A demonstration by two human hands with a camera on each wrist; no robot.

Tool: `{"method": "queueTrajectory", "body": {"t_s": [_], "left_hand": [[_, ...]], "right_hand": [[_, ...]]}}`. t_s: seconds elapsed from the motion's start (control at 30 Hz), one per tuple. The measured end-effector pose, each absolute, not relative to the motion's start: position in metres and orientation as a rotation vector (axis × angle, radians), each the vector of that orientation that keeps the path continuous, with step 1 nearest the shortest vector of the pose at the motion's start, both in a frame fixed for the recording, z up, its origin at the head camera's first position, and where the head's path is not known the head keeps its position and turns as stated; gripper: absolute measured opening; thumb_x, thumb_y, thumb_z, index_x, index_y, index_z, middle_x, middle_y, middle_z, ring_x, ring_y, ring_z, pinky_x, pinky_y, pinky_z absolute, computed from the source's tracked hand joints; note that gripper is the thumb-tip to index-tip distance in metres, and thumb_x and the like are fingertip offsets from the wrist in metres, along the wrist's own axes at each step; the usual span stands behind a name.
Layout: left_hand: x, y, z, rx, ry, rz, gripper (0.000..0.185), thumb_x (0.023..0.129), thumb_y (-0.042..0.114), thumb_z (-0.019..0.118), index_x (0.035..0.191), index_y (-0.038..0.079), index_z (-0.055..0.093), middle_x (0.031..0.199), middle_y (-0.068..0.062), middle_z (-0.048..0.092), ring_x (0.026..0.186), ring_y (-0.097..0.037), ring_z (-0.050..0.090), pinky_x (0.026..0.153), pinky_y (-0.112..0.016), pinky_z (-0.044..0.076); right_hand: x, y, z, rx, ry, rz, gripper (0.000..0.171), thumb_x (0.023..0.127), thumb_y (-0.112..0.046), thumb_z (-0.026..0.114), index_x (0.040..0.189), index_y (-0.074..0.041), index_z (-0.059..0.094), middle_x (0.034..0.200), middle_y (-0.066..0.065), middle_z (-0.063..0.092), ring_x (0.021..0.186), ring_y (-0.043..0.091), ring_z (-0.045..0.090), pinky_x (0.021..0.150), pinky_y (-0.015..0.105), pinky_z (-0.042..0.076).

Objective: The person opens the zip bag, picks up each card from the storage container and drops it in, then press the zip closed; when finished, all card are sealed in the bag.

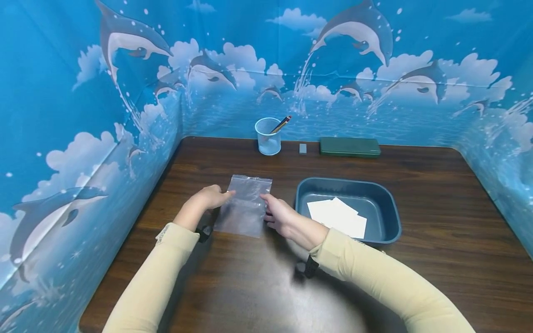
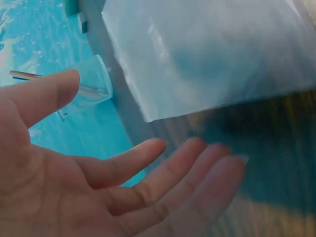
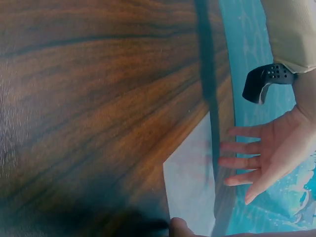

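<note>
A clear zip bag [image 1: 243, 206] is up over the table in the head view, its zip strip on the far side. My right hand [image 1: 283, 216] pinches the bag's right edge, thumb on top; in the right wrist view only that thumb [image 3: 181, 228] shows at the bag's edge. On the other side, my left hand [image 1: 211, 198] is at the left edge. The left wrist view shows its fingers [image 2: 168, 182] spread and relaxed, apart from the bag [image 2: 212, 54]. Nothing lies between that thumb and the fingers.
Right of the hands stands a dark blue tray [image 1: 389, 222] with several white cards [image 1: 339, 217] in it. Along the back are a light blue mesh cup [image 1: 268, 142] with pencils [image 1: 281, 124], a small grey-blue block [image 1: 302, 148] and a green case [image 1: 350, 147]. Dolphin-print curtains [image 1: 266, 55] surround the table.
</note>
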State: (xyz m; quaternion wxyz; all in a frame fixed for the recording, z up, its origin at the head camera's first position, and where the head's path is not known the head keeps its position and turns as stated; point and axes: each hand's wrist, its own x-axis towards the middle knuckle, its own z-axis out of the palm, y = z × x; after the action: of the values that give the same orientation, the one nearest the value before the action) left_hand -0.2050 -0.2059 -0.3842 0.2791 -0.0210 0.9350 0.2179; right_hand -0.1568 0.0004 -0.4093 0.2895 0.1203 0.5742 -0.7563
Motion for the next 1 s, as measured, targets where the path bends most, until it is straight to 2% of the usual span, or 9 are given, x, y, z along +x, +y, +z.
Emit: {"method": "queueTrajectory", "body": {"t_s": [0.13, 0.37, 0.5, 0.57, 0.63, 0.7, 0.83, 0.9, 1.0], "left_hand": [[-0.206, -0.207, -0.393, -0.097, 2.434, 0.686, 0.075, 0.1, 0.045, 0.04, 0.139, -0.017, 0.027, 0.134, -0.035, 0.04, 0.106, -0.046, 0.056, 0.076, -0.048, 0.054], [-0.2, -0.22, -0.396, -0.122, 2.388, 0.723, 0.074, 0.1, 0.044, 0.041, 0.135, -0.019, 0.028, 0.119, -0.034, 0.049, 0.099, -0.045, 0.059, 0.071, -0.047, 0.055], [-0.197, -0.224, -0.396, -0.115, 2.368, 0.762, 0.069, 0.1, 0.043, 0.041, 0.131, -0.019, 0.033, 0.113, -0.033, 0.051, 0.095, -0.044, 0.061, 0.069, -0.045, 0.056], [-0.196, -0.225, -0.396, -0.111, 2.362, 0.786, 0.066, 0.1, 0.044, 0.041, 0.126, -0.017, 0.038, 0.11, -0.031, 0.053, 0.091, -0.042, 0.062, 0.068, -0.044, 0.056], [-0.194, -0.226, -0.397, -0.106, 2.346, 0.814, 0.064, 0.101, 0.044, 0.041, 0.125, -0.015, 0.042, 0.108, -0.029, 0.053, 0.088, -0.04, 0.062, 0.067, -0.044, 0.056], [-0.192, -0.227, -0.398, -0.099, 2.329, 0.836, 0.063, 0.101, 0.044, 0.041, 0.125, -0.015, 0.045, 0.105, -0.027, 0.053, 0.086, -0.037, 0.062, 0.067, -0.043, 0.056], [-0.188, -0.224, -0.398, -0.058, 2.263, 0.898, 0.064, 0.101, 0.045, 0.041, 0.128, -0.013, 0.047, 0.105, -0.026, 0.055, 0.084, -0.035, 0.061, 0.069, -0.044, 0.056], [-0.186, -0.221, -0.398, -0.037, 2.234, 0.926, 0.064, 0.101, 0.045, 0.041, 0.128, -0.013, 0.047, 0.105, -0.026, 0.056, 0.085, -0.035, 0.061, 0.07, -0.045, 0.055], [-0.185, -0.216, -0.397, -0.005, 2.24, 0.943, 0.063, 0.1, 0.046, 0.043, 0.126, -0.012, 0.048, 0.104, -0.024, 0.057, 0.085, -0.035, 0.061, 0.07, -0.045, 0.055]], "right_hand": [[-0.154, -0.001, -0.414, 0.355, 1.5, -2.017, 0.068, 0.098, -0.031, 0.041, 0.146, 0.01, 0.018, 0.148, 0.034, 0.021, 0.135, 0.046, 0.025, 0.111, 0.052, 0.018], [-0.149, -0.007, -0.422, 0.426, 1.494, -1.988, 0.064, 0.096, -0.031, 0.045, 0.142, 0.01, 0.028, 0.14, 0.027, 0.038, 0.126, 0.037, 0.04, 0.109, 0.048, 0.025], [-0.148, -0.009, -0.426, 0.441, 1.489, -1.984, 0.055, 0.096, -0.024, 0.045, 0.138, 0.01, 0.034, 0.131, 0.022, 0.047, 0.115, 0.031, 0.049, 0.105, 0.046, 0.03], [-0.147, -0.01, -0.427, 0.446, 1.499, -1.983, 0.046, 0.097, -0.019, 0.046, 0.134, 0.007, 0.039, 0.115, 0.015, 0.053, 0.1, 0.024, 0.055, 0.097, 0.039, 0.039], [-0.148, -0.012, -0.427, 0.433, 1.513, -1.979, 0.038, 0.097, -0.014, 0.046, 0.129, 0.005, 0.042, 0.101, 0.009, 0.052, 0.085, 0.017, 0.056, 0.084, 0.031, 0.045], [-0.148, -0.013, -0.426, 0.399, 1.532, -1.976, 0.035, 0.097, -0.01, 0.046, 0.129, 0.004, 0.044, 0.095, 0.005, 0.05, 0.075, 0.013, 0.053, 0.07, 0.024, 0.045], [-0.148, -0.013, -0.424, 0.295, 1.566, -1.952, 0.041, 0.098, -0.007, 0.044, 0.138, 0.002, 0.043, 0.111, 0.012, 0.057, 0.069, 0.01, 0.049, 0.058, 0.017, 0.04], [-0.149, -0.012, -0.423, 0.23, 1.587, -1.94, 0.043, 0.097, -0.005, 0.044, 0.14, 0.0, 0.043, 0.118, 0.015, 0.058, 0.068, 0.009, 0.049, 0.056, 0.016, 0.039], [-0.149, -0.008, -0.419, 0.111, 1.631, -1.936, 0.044, 0.096, -0.004, 0.045, 0.14, -0.002, 0.046, 0.12, 0.015, 0.06, 0.068, 0.009, 0.05, 0.057, 0.017, 0.037]]}}
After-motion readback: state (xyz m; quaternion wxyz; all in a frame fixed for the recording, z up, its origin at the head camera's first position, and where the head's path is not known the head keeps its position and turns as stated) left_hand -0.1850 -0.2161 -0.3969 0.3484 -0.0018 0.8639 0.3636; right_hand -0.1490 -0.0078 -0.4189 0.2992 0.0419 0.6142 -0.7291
